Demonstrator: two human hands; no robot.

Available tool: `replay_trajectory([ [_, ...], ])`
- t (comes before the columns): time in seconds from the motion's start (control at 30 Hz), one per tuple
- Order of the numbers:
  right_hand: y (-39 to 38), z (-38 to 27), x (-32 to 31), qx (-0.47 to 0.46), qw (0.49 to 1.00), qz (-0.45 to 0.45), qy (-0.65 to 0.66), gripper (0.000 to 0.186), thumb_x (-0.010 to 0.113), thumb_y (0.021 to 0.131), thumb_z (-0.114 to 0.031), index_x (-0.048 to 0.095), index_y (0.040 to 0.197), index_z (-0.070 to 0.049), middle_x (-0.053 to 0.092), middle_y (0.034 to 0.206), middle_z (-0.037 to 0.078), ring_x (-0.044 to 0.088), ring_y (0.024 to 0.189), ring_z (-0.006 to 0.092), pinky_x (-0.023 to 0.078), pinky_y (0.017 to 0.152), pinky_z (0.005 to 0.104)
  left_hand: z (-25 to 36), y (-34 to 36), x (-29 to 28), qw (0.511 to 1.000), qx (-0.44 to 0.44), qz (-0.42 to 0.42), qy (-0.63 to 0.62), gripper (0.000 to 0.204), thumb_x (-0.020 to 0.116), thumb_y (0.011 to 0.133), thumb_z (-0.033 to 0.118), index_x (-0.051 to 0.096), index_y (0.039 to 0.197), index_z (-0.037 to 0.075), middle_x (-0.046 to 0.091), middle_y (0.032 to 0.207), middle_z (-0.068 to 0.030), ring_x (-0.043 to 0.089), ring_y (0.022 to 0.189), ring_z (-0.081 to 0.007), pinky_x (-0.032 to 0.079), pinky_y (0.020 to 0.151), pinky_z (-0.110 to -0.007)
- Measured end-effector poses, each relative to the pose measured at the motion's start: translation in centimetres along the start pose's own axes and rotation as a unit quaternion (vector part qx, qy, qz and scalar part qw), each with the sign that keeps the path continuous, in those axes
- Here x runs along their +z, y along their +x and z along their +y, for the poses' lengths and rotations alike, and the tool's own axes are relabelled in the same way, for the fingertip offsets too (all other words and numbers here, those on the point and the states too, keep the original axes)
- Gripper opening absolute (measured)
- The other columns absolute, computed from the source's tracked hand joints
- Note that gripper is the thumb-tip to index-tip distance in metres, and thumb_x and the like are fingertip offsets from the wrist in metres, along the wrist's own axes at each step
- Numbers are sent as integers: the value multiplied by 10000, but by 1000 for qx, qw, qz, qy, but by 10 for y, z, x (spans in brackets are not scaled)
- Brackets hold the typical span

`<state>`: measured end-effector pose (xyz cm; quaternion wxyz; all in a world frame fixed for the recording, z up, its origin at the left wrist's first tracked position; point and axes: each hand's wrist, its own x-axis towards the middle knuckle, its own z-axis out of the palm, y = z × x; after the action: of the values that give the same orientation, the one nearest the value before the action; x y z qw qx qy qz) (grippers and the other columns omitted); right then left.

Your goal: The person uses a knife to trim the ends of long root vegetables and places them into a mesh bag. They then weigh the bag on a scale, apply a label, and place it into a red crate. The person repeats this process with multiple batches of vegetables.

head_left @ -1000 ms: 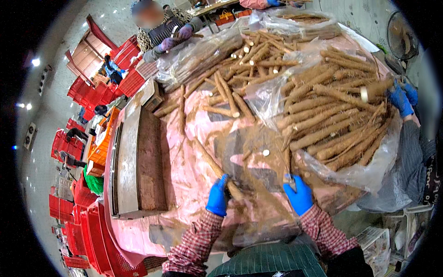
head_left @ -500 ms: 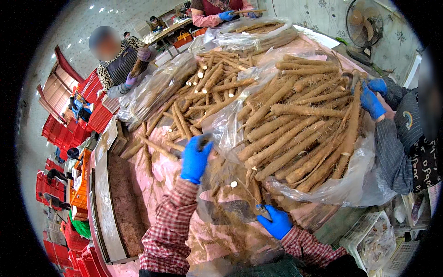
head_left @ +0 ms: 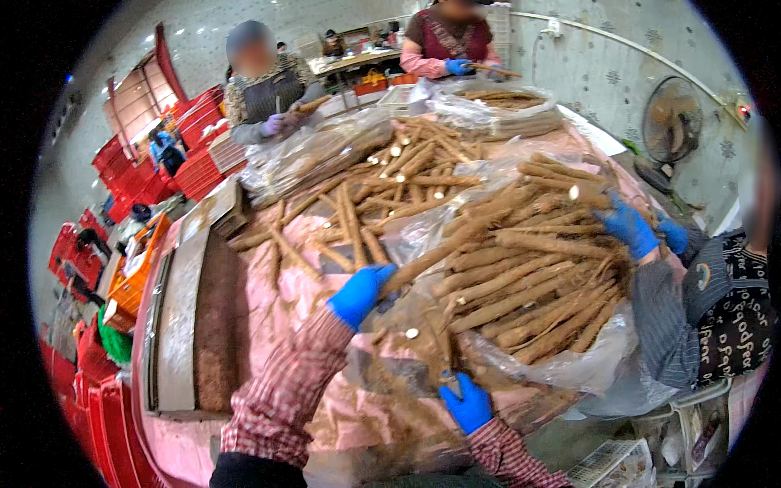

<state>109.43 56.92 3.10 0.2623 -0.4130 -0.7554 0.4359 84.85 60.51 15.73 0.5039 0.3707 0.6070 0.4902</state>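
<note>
**Fingers on one long root, blue gloves both sides**

Fingers (head_left: 376,276) of left hand (head_left: 360,294) curled round near end of long brown root (head_left: 435,252), gloved in blue, arm reaching out across pink-covered worktop (head_left: 260,301). Root's long axis running up and to the right from that grip, far end pointing into heaped pile of roots (head_left: 529,260) lying on clear plastic sheet (head_left: 569,370). Right hand (head_left: 468,404) lower and nearer the body, at front edge of same plastic; fingers bent about a small dark piece, though whether pinching it or only resting on it cannot be told. Left hand clearly the nearer of the two to the long root; right hand well apart from it, below.

Further out: second spread of roots (head_left: 390,179) beyond, more under clear bags at far end. Co-worker's blue-gloved hands (head_left: 630,228) on pile's right side, striped sleeve behind. Two more people at far edge of worktop, each holding a root. Wooden tray (head_left: 195,317) along worktop's left side, red crates (head_left: 191,146) stacked past it, fan (head_left: 671,126) against far wall.
</note>
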Motion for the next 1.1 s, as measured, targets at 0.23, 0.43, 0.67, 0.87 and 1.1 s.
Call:
replay_trajectory([
  [0.23, -5, -9, 17, 20, 981, -65, 182, 206, 533, 755, -152, 510, 949, -89, 535, 635, 46, 475, 476, 114, 400, 442, 251, -87, -197, -31, 959, -54, 156, -229, 422, 358, 836, 364, 502, 954, -15, 328, 497, 34, 275, 385, -63, 228, 368, -189],
  [0.43, 35, -61, 41, 139, 867, -78, 472, 215, 487, 787, -185, 475, 965, -64, 469, 605, 7, 413, 410, 82, 366, 374, 210, -142, -271, 4, 968, -93, 174, -154, 339, 425, 812, 327, 556, 875, 22, 502, 657, 0, 436, 593, -75, 364, 524, -212],
  [0.67, 50, -65, 74, 116, 821, -76, 553, 256, 512, 774, -233, 484, 952, -51, 540, 799, 50, 501, 643, 133, 413, 525, 245, -146, -266, 14, 942, -107, 75, 310, 543, 400, 785, 439, 387, 1106, 2, 515, 910, -239, 512, 816, -360, 408, 710, -392],
  [0.87, 3, -92, 57, 20, 920, -125, 371, 225, 491, 790, -190, 466, 982, -76, 418, 578, -11, 353, 443, 42, 292, 372, 170, -116, -205, 36, 939, -4, 171, 300, 522, 441, 769, 418, 381, 1113, 31, 529, 855, -231, 524, 775, -351, 421, 664, -395],
  [1.1, -9, -125, 31, -297, 948, 22, 116, 135, 514, 770, -193, 499, 782, -60, 419, 570, -7, 378, 463, 69, 308, 407, 196, -98, -185, 52, 948, 52, 146, 279, 471, 435, 780, 401, 392, 1111, 68, 538, 824, -210, 525, 733, -350, 421, 629, -398],
])
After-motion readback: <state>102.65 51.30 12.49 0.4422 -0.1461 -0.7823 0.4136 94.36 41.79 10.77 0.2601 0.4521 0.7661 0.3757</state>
